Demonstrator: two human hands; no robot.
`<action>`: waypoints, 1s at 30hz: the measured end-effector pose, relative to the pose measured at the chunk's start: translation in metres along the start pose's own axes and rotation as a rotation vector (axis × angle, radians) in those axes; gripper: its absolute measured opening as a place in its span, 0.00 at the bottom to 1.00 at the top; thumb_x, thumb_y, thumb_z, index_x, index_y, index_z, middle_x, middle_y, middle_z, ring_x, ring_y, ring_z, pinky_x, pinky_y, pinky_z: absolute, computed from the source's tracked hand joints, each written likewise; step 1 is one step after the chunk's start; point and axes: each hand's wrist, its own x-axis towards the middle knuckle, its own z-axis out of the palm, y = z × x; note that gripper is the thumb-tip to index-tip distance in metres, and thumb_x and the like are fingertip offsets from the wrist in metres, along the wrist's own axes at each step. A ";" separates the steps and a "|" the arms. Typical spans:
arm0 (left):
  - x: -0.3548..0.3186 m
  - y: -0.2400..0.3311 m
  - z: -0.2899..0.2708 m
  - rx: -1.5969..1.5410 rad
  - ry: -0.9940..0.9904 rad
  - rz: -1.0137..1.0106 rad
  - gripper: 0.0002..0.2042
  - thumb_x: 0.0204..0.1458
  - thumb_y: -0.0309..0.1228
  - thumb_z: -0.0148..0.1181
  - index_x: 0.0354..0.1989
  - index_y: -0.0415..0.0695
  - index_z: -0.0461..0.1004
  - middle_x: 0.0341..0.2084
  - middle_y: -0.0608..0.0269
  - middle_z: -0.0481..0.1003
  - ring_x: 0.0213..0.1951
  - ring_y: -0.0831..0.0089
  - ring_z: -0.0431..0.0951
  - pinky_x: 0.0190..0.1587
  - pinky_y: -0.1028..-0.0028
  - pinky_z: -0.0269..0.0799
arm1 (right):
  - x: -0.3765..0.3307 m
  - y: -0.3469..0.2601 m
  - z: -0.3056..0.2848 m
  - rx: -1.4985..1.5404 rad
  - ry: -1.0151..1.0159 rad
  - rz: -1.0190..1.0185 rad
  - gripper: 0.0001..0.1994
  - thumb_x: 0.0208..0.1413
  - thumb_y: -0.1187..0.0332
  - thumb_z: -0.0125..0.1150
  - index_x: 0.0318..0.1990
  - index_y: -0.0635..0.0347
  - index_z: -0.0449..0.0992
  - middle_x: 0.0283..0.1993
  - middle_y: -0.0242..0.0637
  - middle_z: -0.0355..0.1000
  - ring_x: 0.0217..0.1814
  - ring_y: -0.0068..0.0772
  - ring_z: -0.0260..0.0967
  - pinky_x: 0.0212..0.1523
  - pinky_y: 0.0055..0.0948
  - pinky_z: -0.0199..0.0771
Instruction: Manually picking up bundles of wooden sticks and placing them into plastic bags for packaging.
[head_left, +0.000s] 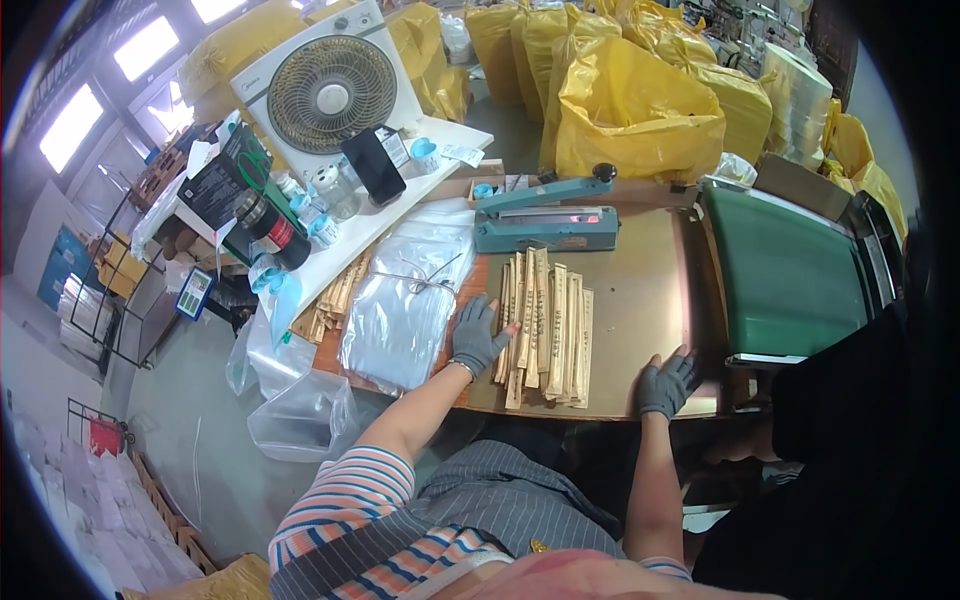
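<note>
A row of long paper-wrapped sticks (548, 325) lies side by side on the metal-topped table (640, 280). My left hand (478, 334), in a grey glove, rests with fingers spread on the left edge of that row. My right hand (666, 383), also gloved, lies flat and open on the bare tabletop near the front edge, apart from the sticks. A stack of clear plastic bags (410, 295) tied with a band lies just left of my left hand.
A teal heat sealer (545, 218) stands behind the sticks. A green conveyor belt (785, 275) runs on the right. More wrapped sticks (335, 295) lie at the left, beside a white shelf with bottles, a phone and a box fan (330, 90). Yellow sacks (635, 105) are piled behind.
</note>
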 end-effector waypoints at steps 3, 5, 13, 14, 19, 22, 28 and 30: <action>0.000 0.001 -0.001 0.003 0.004 0.003 0.33 0.49 0.57 0.52 0.50 0.38 0.69 0.53 0.45 0.64 0.57 0.51 0.61 0.60 0.58 0.54 | 0.000 0.001 0.001 -0.001 0.001 0.000 0.31 0.53 0.56 0.49 0.61 0.66 0.57 0.65 0.55 0.52 0.69 0.52 0.44 0.68 0.48 0.37; 0.001 0.001 0.000 0.006 0.005 0.007 0.32 0.49 0.56 0.52 0.50 0.38 0.69 0.53 0.45 0.65 0.57 0.51 0.62 0.60 0.58 0.54 | 0.000 0.002 0.002 -0.002 0.011 -0.002 0.31 0.53 0.56 0.49 0.61 0.66 0.57 0.65 0.55 0.52 0.69 0.52 0.44 0.68 0.47 0.38; 0.000 0.001 -0.001 0.011 0.013 0.011 0.32 0.49 0.56 0.52 0.50 0.38 0.70 0.53 0.45 0.65 0.57 0.50 0.62 0.59 0.58 0.55 | 0.000 0.000 0.000 0.005 0.006 -0.012 0.30 0.52 0.57 0.50 0.60 0.66 0.58 0.65 0.55 0.52 0.69 0.51 0.44 0.68 0.46 0.38; 0.000 0.000 -0.001 0.011 0.013 0.011 0.32 0.49 0.56 0.52 0.50 0.38 0.70 0.53 0.45 0.65 0.57 0.50 0.62 0.59 0.58 0.55 | 0.000 0.001 0.001 0.005 0.006 -0.013 0.30 0.52 0.57 0.50 0.60 0.66 0.58 0.65 0.55 0.52 0.69 0.51 0.44 0.68 0.46 0.38; 0.000 0.000 0.000 0.010 0.016 0.017 0.32 0.49 0.56 0.52 0.50 0.37 0.69 0.53 0.45 0.65 0.57 0.50 0.62 0.59 0.58 0.55 | 0.000 0.002 0.004 0.000 0.015 -0.004 0.30 0.53 0.57 0.49 0.60 0.66 0.58 0.65 0.56 0.52 0.69 0.52 0.44 0.68 0.46 0.38; 0.000 -0.001 0.001 0.010 0.022 0.022 0.32 0.49 0.56 0.52 0.50 0.37 0.69 0.53 0.44 0.65 0.57 0.50 0.62 0.59 0.57 0.55 | 0.000 0.002 0.002 0.004 -0.006 0.004 0.30 0.53 0.57 0.49 0.61 0.66 0.57 0.65 0.56 0.52 0.69 0.52 0.44 0.68 0.46 0.38; 0.000 0.001 0.000 0.004 0.027 0.019 0.32 0.49 0.56 0.51 0.49 0.38 0.70 0.52 0.44 0.65 0.57 0.50 0.62 0.59 0.57 0.55 | 0.000 0.002 0.003 0.012 0.009 0.002 0.30 0.53 0.56 0.49 0.61 0.66 0.57 0.65 0.56 0.52 0.69 0.52 0.44 0.69 0.46 0.38; 0.000 0.001 0.001 0.010 0.028 0.021 0.32 0.49 0.56 0.52 0.49 0.38 0.70 0.52 0.44 0.65 0.57 0.50 0.62 0.59 0.57 0.55 | 0.000 0.002 0.003 0.011 0.008 0.001 0.30 0.53 0.56 0.49 0.61 0.66 0.57 0.65 0.56 0.51 0.69 0.52 0.44 0.69 0.46 0.37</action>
